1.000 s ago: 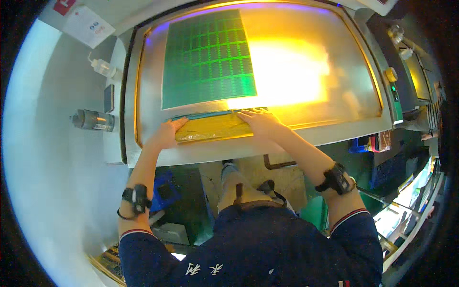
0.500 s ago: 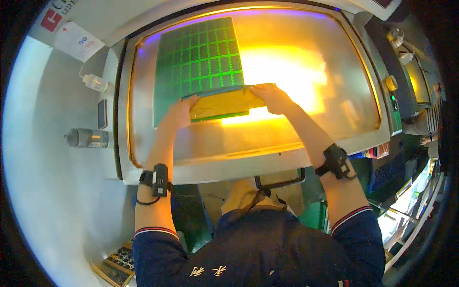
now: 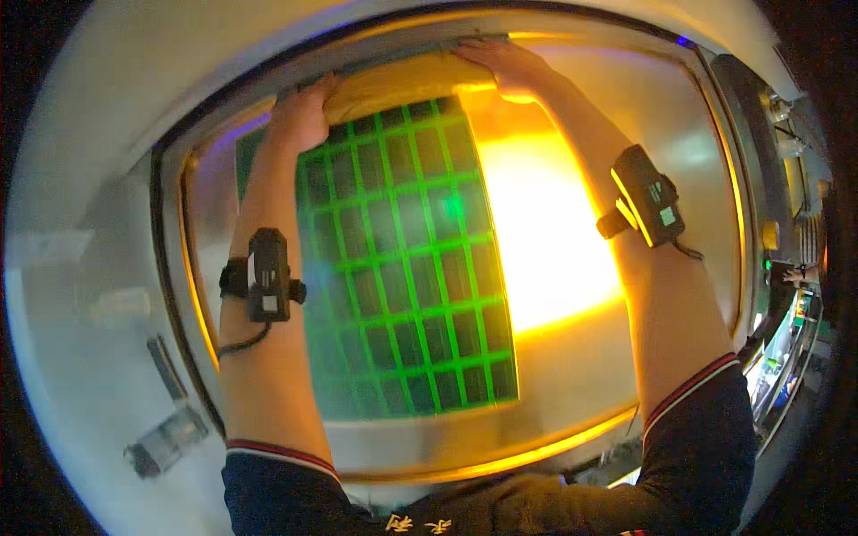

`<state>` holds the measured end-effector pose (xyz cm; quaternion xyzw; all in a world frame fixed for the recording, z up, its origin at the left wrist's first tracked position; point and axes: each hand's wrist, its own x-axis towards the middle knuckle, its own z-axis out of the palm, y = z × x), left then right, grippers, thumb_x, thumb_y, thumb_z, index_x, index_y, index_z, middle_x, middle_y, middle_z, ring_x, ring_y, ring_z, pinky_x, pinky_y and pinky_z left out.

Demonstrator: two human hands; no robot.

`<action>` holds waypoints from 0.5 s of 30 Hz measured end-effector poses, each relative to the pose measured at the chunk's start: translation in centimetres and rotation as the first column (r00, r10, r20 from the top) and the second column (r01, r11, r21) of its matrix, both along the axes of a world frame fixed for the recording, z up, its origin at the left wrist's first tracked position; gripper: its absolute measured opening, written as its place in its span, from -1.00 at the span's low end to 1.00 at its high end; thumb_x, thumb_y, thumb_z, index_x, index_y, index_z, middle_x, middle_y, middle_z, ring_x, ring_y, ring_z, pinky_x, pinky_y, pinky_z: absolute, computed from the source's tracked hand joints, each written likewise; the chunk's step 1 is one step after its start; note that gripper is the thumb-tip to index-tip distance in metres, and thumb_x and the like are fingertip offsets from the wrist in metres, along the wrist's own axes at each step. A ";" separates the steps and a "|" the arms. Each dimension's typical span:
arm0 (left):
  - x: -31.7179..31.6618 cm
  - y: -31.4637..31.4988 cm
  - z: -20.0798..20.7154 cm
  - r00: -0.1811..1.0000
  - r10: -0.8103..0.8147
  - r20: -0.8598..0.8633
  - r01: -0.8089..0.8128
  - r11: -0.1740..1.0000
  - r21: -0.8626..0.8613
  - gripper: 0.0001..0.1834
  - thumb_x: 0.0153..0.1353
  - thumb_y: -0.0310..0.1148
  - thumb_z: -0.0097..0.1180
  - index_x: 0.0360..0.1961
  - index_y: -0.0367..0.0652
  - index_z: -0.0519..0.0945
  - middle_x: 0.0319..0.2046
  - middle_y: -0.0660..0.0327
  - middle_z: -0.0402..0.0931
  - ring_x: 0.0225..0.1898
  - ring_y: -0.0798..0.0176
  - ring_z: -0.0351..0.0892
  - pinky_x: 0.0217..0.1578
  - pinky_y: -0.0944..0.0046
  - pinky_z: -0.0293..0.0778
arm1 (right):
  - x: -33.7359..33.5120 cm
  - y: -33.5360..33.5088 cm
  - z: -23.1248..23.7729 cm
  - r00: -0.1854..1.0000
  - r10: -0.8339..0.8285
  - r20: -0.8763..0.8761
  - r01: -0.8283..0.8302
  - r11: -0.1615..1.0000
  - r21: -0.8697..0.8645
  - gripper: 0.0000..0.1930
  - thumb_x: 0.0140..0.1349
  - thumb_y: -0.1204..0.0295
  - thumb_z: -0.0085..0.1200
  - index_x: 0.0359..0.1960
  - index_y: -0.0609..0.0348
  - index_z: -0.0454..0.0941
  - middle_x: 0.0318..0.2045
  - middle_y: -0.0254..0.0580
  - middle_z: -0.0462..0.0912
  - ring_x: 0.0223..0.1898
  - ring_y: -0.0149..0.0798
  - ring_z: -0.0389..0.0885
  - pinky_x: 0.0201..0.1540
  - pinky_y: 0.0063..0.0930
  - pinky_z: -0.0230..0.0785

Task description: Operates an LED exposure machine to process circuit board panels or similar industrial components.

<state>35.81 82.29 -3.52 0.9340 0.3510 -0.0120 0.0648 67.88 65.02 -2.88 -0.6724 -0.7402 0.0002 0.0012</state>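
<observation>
Table (image 3: 581, 366), yellow bar (image 3: 393, 86) farther forward, perhaps wrapped

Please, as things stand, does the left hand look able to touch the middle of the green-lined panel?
Probably yes: the left hand is at the left end of the yellow bar, near the green-lined panel, and nothing seems to cover its middle.
</observation>
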 end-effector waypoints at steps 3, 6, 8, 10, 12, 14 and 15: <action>-0.8 1.9 0.5 0.946 -0.285 0.157 0.238 0.935 0.263 -0.40 0.08 -0.60 -0.05 0.21 -0.05 0.43 0.02 -0.10 0.53 0.05 -0.21 0.52 0.13 -0.03 0.41 | 1.0 2.0 -0.1 0.997 0.029 -0.077 -0.034 0.997 -0.066 -0.21 0.08 0.54 0.01 0.41 -0.21 0.10 0.37 -0.29 0.24 0.36 -0.07 0.21 0.35 -0.13 0.15; 3.8 -2.3 1.0 0.996 0.074 -0.054 -0.080 0.989 -0.123 -0.23 0.03 -0.62 0.01 0.33 0.12 0.29 0.29 0.10 0.31 0.30 -0.25 0.21 0.27 -0.12 0.25 | 5.0 -1.0 -3.5 0.975 -0.098 -0.201 0.070 0.988 -0.140 -0.22 0.12 0.52 0.00 0.42 -0.24 0.08 0.37 -0.28 0.25 0.37 -0.07 0.20 0.37 -0.11 0.12; -2.4 -3.8 0.8 0.991 0.105 -0.085 -0.104 0.994 0.021 -0.22 0.03 -0.60 0.03 0.34 0.12 0.26 0.26 0.07 0.33 0.30 -0.26 0.22 0.26 -0.20 0.23 | -4.9 -2.7 -3.4 0.992 -0.124 0.037 0.126 0.990 -0.063 -0.26 0.17 0.46 0.02 0.41 -0.28 0.09 0.39 -0.32 0.22 0.37 -0.08 0.21 0.35 -0.01 0.12; -4.7 -10.7 1.5 0.997 0.011 -0.082 -0.007 0.999 0.053 -0.21 0.03 -0.59 0.04 0.36 0.12 0.23 0.24 0.05 0.36 0.29 -0.26 0.22 0.25 -0.28 0.21 | -6.2 -8.8 -1.5 0.994 -0.109 0.005 0.109 0.994 0.028 -0.26 0.10 0.53 0.01 0.38 -0.17 0.16 0.37 -0.26 0.23 0.33 -0.07 0.25 0.29 0.01 0.18; -6.3 -14.0 4.3 0.995 0.049 -0.089 -0.052 0.998 -0.026 -0.19 0.05 -0.57 0.05 0.37 0.12 0.19 0.20 0.02 0.39 0.25 -0.29 0.28 0.20 -0.43 0.16 | -8.2 -12.3 1.3 0.998 -0.046 0.054 0.041 0.996 0.080 -0.24 0.01 0.62 0.01 0.36 -0.03 0.20 0.33 -0.18 0.27 0.29 -0.06 0.28 0.28 -0.07 0.19; -11.1 -20.0 5.6 0.983 0.041 -0.178 -0.056 0.995 -0.084 -0.23 0.07 -0.52 0.08 0.36 0.09 0.21 0.25 0.01 0.33 0.26 -0.29 0.26 0.20 -0.47 0.12 | -12.3 -19.0 1.5 0.999 0.045 -0.018 -0.045 0.998 0.033 -0.24 -0.04 0.64 0.05 0.33 0.10 0.22 0.29 -0.11 0.32 0.26 -0.03 0.31 0.30 -0.13 0.15; -13.1 -23.9 6.2 0.976 -0.018 -0.217 -0.014 0.989 -0.145 -0.24 0.08 -0.48 0.09 0.36 0.08 0.22 0.25 0.00 0.34 0.26 -0.32 0.26 0.22 -0.45 0.10 | -14.1 -23.3 3.3 0.993 0.073 -0.091 -0.077 0.996 -0.038 -0.25 -0.05 0.65 0.06 0.31 0.16 0.23 0.27 -0.09 0.34 0.25 -0.01 0.32 0.30 -0.16 0.14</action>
